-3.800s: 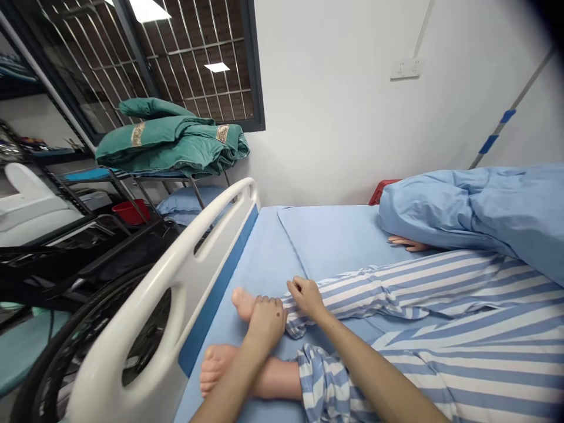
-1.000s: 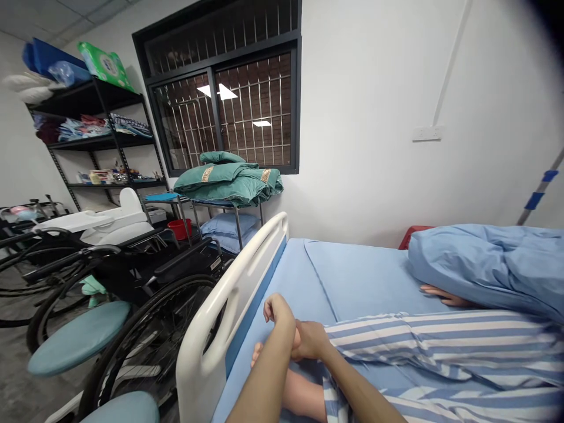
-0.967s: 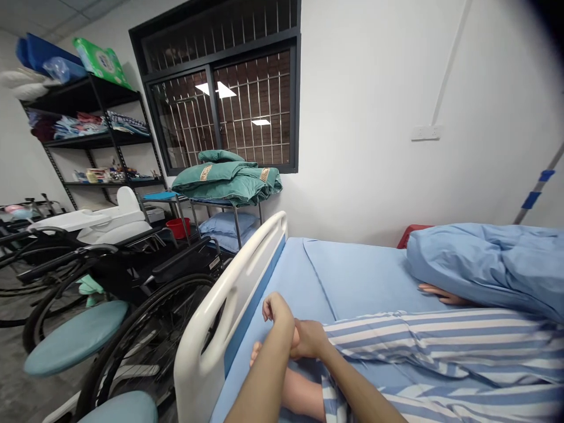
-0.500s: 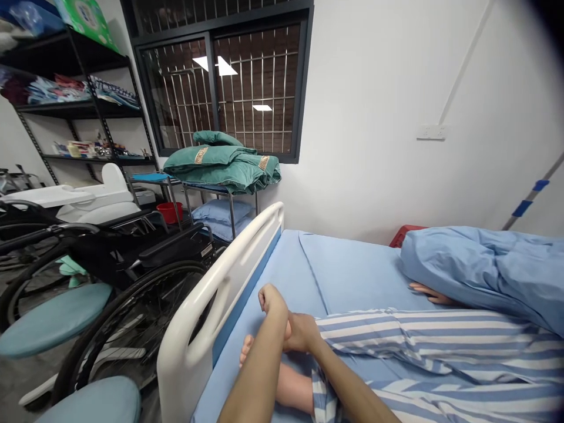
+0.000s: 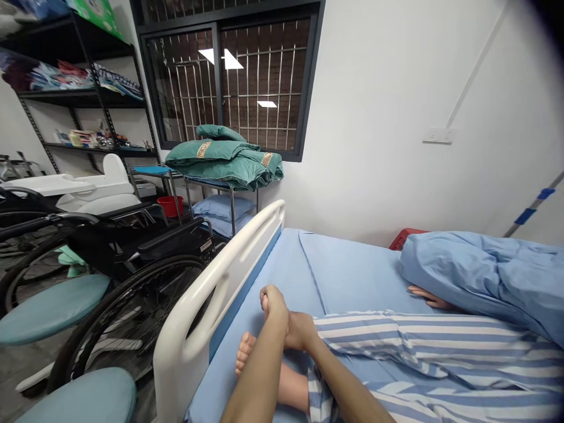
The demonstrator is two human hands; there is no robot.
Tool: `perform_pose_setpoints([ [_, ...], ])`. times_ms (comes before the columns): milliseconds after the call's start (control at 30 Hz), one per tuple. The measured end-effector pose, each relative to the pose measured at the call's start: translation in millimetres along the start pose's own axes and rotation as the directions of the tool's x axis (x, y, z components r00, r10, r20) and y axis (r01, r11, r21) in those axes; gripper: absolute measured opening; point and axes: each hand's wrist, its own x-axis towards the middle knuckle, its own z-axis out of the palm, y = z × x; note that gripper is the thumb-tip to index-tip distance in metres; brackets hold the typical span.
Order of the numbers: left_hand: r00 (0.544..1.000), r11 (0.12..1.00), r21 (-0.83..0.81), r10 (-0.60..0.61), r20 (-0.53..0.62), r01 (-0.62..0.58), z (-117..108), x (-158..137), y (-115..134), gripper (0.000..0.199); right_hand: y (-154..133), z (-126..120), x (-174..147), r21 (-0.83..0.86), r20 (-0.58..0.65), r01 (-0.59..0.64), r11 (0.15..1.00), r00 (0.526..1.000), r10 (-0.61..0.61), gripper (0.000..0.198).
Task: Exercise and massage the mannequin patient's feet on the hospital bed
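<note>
Two legs in blue-and-white striped trousers (image 5: pixel 379 329) lie on the blue bed sheet (image 5: pixel 304 270). My left hand (image 5: pixel 274 302) is closed with curled fingers around the farther foot, which it mostly hides. Just behind it, my right hand (image 5: pixel 300 332) wraps that leg's ankle at the trouser cuff. The nearer foot (image 5: pixel 245 351) rests bare on the sheet, its toes showing left of my left forearm and its ankle showing between my forearms. Neither hand grips this nearer foot.
A white bed end board (image 5: pixel 189 329) stands left of the feet, with a wheelchair (image 5: pixel 163 264) and blue-green stools (image 5: pixel 83 393) beyond it. A blue quilt (image 5: pixel 476 264) covers the body at right; a hand (image 5: pixel 429 296) sticks out. Folded green bedding (image 5: pixel 229 161) sits on a rack.
My left hand's curled fingers have shifted slightly, and more of the nearer foot's toes shows. Both hands keep their hold. The camera view has tilted a little.
</note>
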Motion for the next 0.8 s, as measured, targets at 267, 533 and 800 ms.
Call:
perform_pose_setpoints([
  [267, 0.997, 0.989, 0.132, 0.075, -0.004, -0.074, -9.9, -9.9, 7.4, 0.019, -4.0, -6.0, -1.7, -0.039, 0.007, 0.002, 0.999, 1.000, -0.002, 0.047],
  [533, 0.982, 0.960, 0.250, 0.159, -0.104, -0.129, -2.7, -37.2, 11.5, 0.026, -8.4, -9.1, -6.9, -0.035, -0.033, 0.071, 0.997, 0.997, -0.072, 0.036],
  [800, 0.948, 0.986, 0.162, 0.026, -0.317, 0.027, -12.9, -58.8, 0.4, 0.025, -2.7, -4.4, -5.8, -0.020, -0.058, -0.031, 0.999, 0.998, 0.030, 0.058],
])
